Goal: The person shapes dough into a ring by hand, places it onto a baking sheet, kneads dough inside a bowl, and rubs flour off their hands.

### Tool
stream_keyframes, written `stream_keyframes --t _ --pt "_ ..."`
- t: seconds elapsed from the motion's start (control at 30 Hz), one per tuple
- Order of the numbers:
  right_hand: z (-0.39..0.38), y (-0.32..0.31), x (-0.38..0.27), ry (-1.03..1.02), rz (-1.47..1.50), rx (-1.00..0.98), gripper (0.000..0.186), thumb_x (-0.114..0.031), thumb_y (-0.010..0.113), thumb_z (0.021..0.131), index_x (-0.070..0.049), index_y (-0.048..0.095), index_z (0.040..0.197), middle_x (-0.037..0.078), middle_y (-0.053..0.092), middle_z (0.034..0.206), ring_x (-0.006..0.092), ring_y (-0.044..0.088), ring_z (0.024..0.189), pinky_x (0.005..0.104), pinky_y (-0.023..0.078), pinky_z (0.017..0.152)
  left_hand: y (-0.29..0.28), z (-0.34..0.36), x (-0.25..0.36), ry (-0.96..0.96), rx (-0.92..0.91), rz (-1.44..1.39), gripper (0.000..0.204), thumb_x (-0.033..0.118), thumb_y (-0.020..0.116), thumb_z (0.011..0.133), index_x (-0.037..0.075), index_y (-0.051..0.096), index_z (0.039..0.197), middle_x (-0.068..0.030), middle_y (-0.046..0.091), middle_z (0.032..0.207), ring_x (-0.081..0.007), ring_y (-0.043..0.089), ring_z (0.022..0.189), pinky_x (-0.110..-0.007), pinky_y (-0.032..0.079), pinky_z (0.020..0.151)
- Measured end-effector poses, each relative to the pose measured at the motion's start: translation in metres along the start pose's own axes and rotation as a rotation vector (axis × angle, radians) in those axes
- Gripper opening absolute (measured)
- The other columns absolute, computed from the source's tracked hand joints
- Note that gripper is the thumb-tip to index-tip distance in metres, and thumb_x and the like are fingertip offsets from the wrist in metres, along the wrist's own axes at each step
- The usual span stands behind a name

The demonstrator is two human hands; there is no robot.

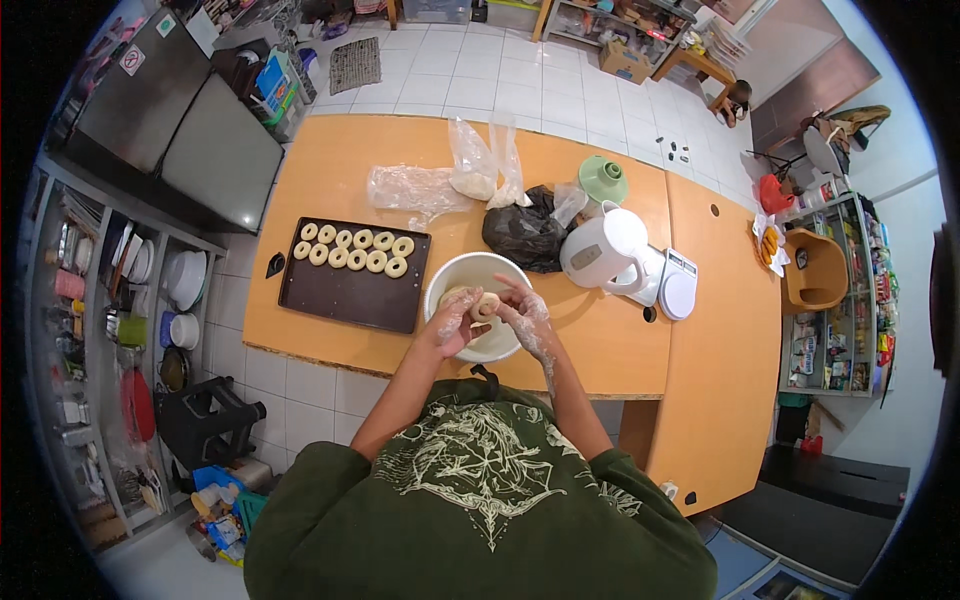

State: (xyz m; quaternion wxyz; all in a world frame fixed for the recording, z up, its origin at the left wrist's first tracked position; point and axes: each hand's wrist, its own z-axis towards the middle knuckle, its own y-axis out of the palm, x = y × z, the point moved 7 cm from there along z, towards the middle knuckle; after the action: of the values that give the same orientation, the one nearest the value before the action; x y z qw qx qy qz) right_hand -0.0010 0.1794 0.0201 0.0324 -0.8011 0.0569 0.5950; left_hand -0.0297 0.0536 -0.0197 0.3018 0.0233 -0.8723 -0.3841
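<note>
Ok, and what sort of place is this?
Probably a home kitchen, perhaps used for small-scale baking: a dark rectangular baking tray holds round pale dough rings, with a white electric kettle and a grey two-door fridge nearby.

White tiled floor (pixel 490 70); pale wall (pixel 915 215); wooden table (pixel 715 400)
</note>
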Motion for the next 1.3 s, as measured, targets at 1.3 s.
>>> stream_keyframes --t 1.3 --pt "-0.001 0.001 -0.001 -0.008 0.24 0.064 0.04 -0.014 0.063 0.09 -0.003 0.053 0.128 0.001 0.065 0.089 0.0052 0.052 0.072 0.0201 0.042 0.064 0.002 -0.002 0.007 0.075 0.045 -0.108 0.024 0.036 0.058 0.094 0.017 0.06 0.107 0.0021 0.064 0.096 -0.0123 0.06 0.091 -0.034 0.047 0.074"
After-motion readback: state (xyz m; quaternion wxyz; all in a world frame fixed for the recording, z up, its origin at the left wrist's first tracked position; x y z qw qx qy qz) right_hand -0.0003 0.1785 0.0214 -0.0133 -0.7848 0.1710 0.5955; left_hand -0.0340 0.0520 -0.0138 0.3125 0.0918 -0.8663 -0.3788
